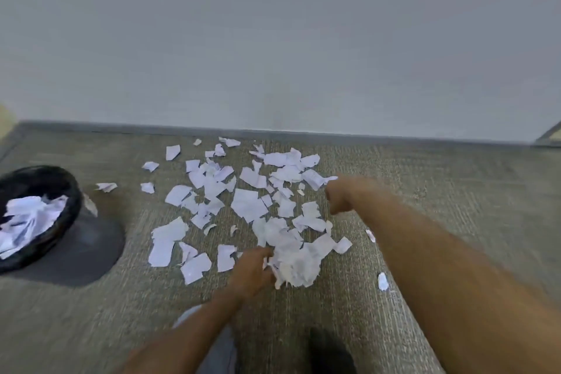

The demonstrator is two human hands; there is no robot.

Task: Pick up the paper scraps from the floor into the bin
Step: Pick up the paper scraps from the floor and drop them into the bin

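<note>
I am finding nothing here that I can read. The paper scraps (247, 203) lying on the floor are showing faint marks that may be writing, but they are too small and blurred to make out, and the bin (65, 212) is showing no label or brand.

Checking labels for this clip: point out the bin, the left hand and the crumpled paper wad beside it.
bin (73, 191): head view, on its black right rim.
left hand (253, 272): head view, middle of its back.
crumpled paper wad (299, 267): head view, centre of the bunch.
</note>
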